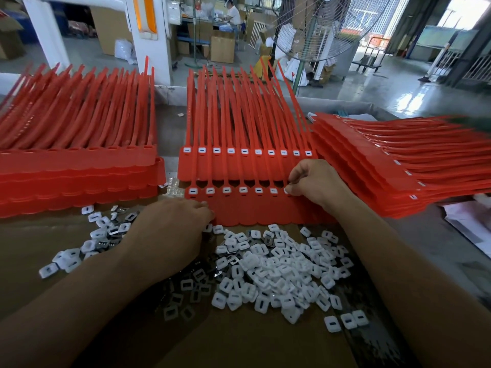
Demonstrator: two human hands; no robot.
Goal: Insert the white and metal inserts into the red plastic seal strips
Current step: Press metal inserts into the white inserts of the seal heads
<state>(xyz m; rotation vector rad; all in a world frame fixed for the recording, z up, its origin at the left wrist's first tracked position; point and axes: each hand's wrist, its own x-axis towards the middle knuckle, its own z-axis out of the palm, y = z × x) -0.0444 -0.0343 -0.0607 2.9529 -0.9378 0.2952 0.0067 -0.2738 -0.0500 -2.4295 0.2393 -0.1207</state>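
Observation:
Two sheets of red seal strips lie in front of me, the near sheet overlapping the far sheet. White inserts sit in several heads of both sheets. My right hand pinches a white insert at a head toward the right end of the near sheet's row. My left hand lies palm down at the near sheet's left front corner, fingers curled over loose inserts; what it holds is hidden. A heap of loose white and metal inserts covers the cardboard below the sheets.
A stack of red strip sheets with empty heads stands at the left. A fanned stack with white inserts lies at the right. A standing fan and cardboard boxes are behind the table. A person sits far back.

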